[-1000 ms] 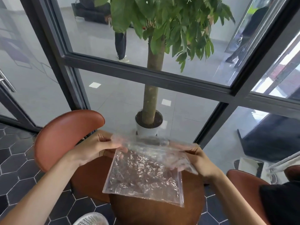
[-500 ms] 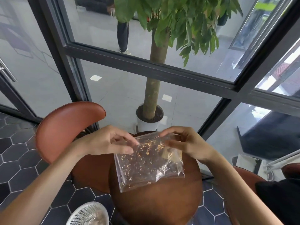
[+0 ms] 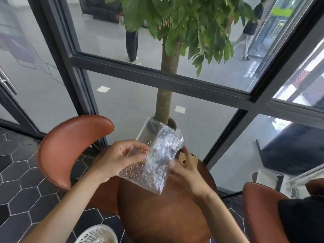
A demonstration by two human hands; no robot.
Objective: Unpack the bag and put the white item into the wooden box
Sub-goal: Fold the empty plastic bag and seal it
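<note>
- The clear crinkled plastic bag [image 3: 157, 158] is held above the round wooden table [image 3: 166, 216], tilted, its far end raised toward the window.
- The left hand [image 3: 121, 158] pinches the bag's left edge between thumb and fingers.
- The right hand [image 3: 184, 172] is blurred; it seems to grip the bag's right side.
- A light wooden box [image 3: 190, 159] peeks out behind the right hand.
- A brown chair [image 3: 70, 146] stands left of the table.

I see a clear, shiny, crinkly bag [image 3: 157, 158] by my left hand [image 3: 121, 158]. Under it is a dark brown bench [image 3: 163, 218]. Left of my hand is a red-brown chair [image 3: 70, 146] and black six-sided floor tiles [image 3: 15, 181].
</note>
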